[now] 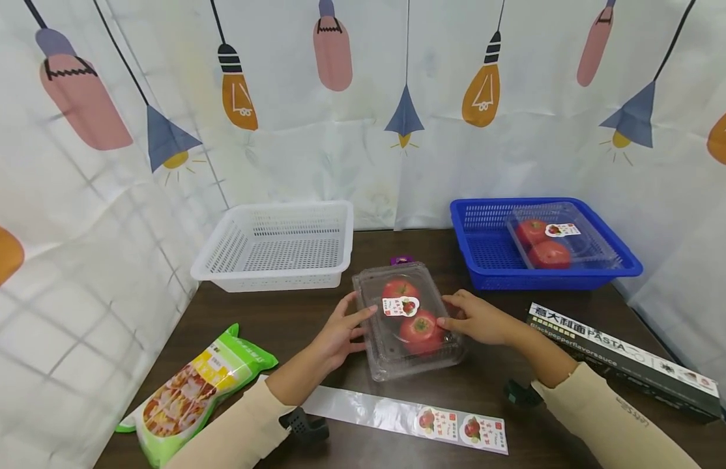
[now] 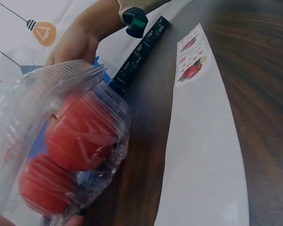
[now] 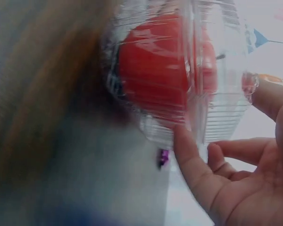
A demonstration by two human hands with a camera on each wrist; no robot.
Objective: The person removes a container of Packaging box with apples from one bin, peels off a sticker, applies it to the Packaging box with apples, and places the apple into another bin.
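Both hands grip a clear plastic clamshell box [image 1: 379,355] by its opposite sides, tilted over the middle of the table. Two round red fruits [image 1: 420,331] lie inside it, and a white printed sticker [image 1: 401,306] is on its lid. My left hand [image 1: 342,329] holds the left side, thumb on the lid's edge. On the right side, my right hand [image 1: 477,318] has its thumb on the lid and fingers along the wall; the right wrist view shows its fingers [image 3: 191,165] against the ribbed plastic. In front of the box lies a white strip [image 1: 363,409] with two fruit stickers [image 1: 459,428].
A white basket [image 1: 281,281] stands at the back left. At the back right, a blue basket [image 1: 486,279] holds another clear box of red fruits [image 1: 549,253]. A green food bag [image 1: 193,391] lies left, a black pasta box [image 1: 621,361] right. Behind the held box is a small purple thing [image 1: 401,259].
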